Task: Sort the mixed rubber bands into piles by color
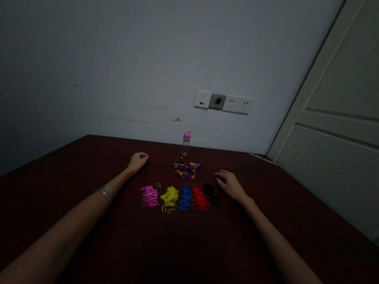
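Observation:
My left hand (138, 161) rests on the table with its fingers curled in; whether anything lies inside them is hidden. On the other side, my right hand (228, 183) lies palm down, fingers stretched out and holding nothing, just above the black pile (212, 195). Small elastic bands sit between my arms in piles by colour: pink (149, 196), yellow (170, 196), blue (185, 197) and red (199, 198). Behind these is a mixed-colour heap of bands (186, 169), between my two hands and touching neither.
A small clear bottle with a pink cap (185, 146) stands behind the mixed heap. The dark red table (163, 250) meets a wall with sockets (238, 105). To the right is a pale panelled door (357, 127). Below the table's front edge, some items show dimly.

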